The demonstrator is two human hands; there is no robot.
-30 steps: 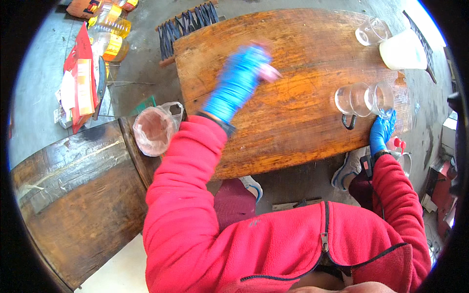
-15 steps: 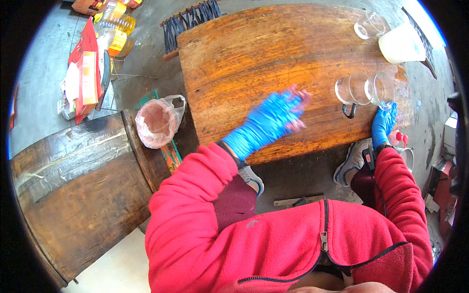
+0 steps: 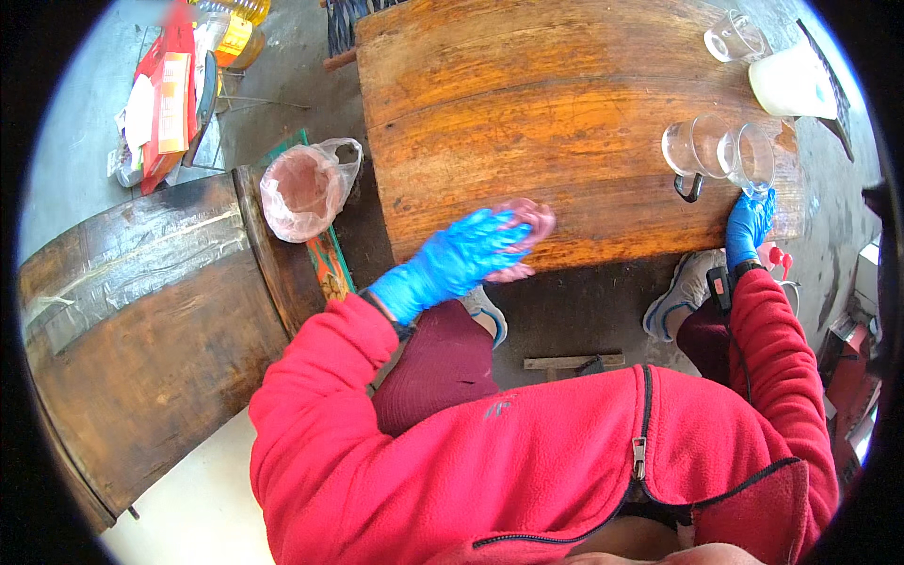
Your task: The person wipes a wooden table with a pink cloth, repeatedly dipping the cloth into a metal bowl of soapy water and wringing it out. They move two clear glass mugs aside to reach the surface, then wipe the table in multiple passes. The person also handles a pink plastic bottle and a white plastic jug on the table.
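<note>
My left hand (image 3: 461, 259), in a blue glove, is closed on a crumpled pinkish cloth (image 3: 529, 226) at the near left edge of the wooden table (image 3: 527, 122). Part of the cloth hangs below the edge. My right hand (image 3: 750, 231), also gloved in blue, is at the table's near right corner, its fingertips against the near side of a clear cup (image 3: 751, 158). How those fingers are bent is hidden. Left of this cup stands a clear jug (image 3: 686, 146) with a black handle (image 3: 689, 190).
Another clear cup (image 3: 734, 38) and a white tub (image 3: 793, 83) stand at the far right of the table. A bag-lined bin (image 3: 306, 193) is left of it, beside a dark wooden surface (image 3: 160, 367). A red box (image 3: 174, 104) and yellow bottles (image 3: 235, 40) are farther left.
My left hand has drawn the cloth left and toward me, from the tabletop to its near edge. My right hand stays by the cup. The whole view has shifted slightly.
</note>
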